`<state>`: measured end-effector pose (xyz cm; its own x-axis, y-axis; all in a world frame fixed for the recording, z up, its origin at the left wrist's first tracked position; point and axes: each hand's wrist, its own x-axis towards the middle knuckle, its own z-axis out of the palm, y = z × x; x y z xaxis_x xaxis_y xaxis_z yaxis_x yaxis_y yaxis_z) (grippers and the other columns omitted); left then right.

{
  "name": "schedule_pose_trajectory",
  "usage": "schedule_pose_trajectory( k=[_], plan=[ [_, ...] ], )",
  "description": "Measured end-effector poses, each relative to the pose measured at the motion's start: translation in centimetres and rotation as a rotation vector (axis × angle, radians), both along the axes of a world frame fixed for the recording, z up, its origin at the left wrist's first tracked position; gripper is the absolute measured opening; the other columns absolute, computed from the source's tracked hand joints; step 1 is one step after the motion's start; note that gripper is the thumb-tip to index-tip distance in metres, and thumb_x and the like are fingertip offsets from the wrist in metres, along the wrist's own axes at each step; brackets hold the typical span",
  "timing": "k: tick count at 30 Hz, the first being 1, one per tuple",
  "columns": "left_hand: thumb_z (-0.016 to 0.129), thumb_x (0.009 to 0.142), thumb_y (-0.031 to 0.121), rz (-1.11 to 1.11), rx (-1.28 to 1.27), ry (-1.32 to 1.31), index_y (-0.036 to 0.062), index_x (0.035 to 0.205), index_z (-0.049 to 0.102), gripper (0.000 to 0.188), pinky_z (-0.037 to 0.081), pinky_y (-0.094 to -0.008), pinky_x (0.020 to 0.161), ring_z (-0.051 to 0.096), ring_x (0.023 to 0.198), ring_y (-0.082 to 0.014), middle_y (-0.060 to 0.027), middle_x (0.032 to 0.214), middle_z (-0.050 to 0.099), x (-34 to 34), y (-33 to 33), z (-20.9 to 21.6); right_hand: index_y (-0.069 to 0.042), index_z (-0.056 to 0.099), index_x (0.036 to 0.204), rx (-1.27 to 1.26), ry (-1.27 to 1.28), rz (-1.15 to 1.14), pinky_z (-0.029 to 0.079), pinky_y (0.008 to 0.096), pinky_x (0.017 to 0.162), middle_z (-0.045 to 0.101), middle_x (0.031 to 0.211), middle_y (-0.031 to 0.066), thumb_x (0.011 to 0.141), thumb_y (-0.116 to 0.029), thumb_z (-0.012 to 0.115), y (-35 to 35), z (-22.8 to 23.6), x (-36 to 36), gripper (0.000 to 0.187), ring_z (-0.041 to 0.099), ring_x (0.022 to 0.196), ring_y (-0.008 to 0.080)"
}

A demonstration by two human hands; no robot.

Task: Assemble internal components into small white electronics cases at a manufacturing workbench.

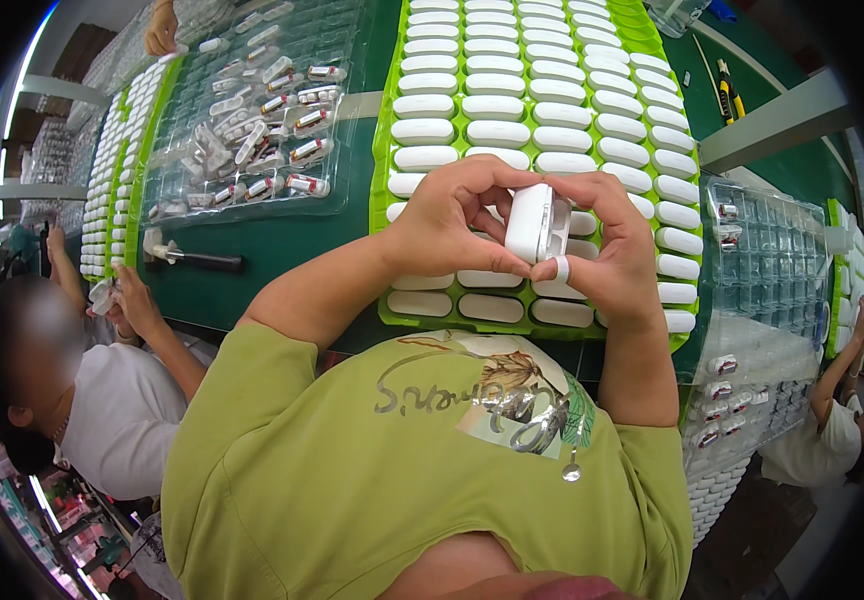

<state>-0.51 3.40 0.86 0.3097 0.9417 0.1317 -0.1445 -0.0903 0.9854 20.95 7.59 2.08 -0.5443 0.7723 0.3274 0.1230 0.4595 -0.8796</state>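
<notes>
Between my two hands, above the near half of a bright green tray [384,150], is a white earbud case [526,226]. It is tilted on its side, and its lid side faces right, parted from the body. My left hand [447,222] grips the body with thumb and fingers. My right hand [614,245] holds the opposite edge, fingertips on top and thumb below; a white band circles one digit. Rows of similar white rounded cases [495,307] fill the tray's slots. My hands hide some of them, and the inside of the held case is only partly visible.
Left of the tray lies a clear plastic tray [177,180] of small red-and-black-ended parts. A black-handled hammer [207,262] is below it. A metal bar [782,122], a yellow-black cutter [732,92] and another clear tray [772,275] are at right. Co-workers sit on both sides.
</notes>
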Motion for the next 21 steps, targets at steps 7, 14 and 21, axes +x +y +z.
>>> schedule_pose_trajectory(
  k=[7,14,21],
  plan=[
    [0.088,0.064,0.0,0.04,0.06,0.062,-0.0002,0.127,0.054,0.072,0.059,-0.0292,0.083,0.063,0.101,-0.0157,-0.0071,0.117,0.055,-0.2,0.3,-0.5,-0.004,0.065,0.115,0.148,-0.035,-0.057,0.045,0.0353,0.09,0.065,0.106,0.0099,0.057,-0.021,0.089,0.0,0.4,0.3,0.065,0.058,0.102,0.0251],
    [0.089,0.063,0.003,0.034,0.063,0.027,0.0018,0.13,0.053,0.076,0.056,-0.0332,0.092,0.059,0.107,-0.017,-0.007,0.121,0.053,-0.9,0.6,-0.8,-0.003,0.063,0.119,-0.026,0.124,-0.121,0.044,0.0324,0.087,0.064,0.111,0.0066,0.061,-0.016,0.086,0.3,-0.2,0.9,0.064,0.056,0.104,0.0179],
    [0.089,0.061,0.003,-0.171,0.008,-0.043,0.0038,0.132,0.054,0.08,0.053,-0.0357,0.096,0.055,0.119,-0.0193,-0.0078,0.13,0.05,-1.1,0.5,0.1,-0.001,0.063,0.115,-0.662,0.456,-0.075,0.042,0.0212,0.074,0.067,0.101,0.0048,0.096,-0.032,0.06,0.8,-1.1,1.2,0.038,0.056,0.084,0.0068]
  ],
)
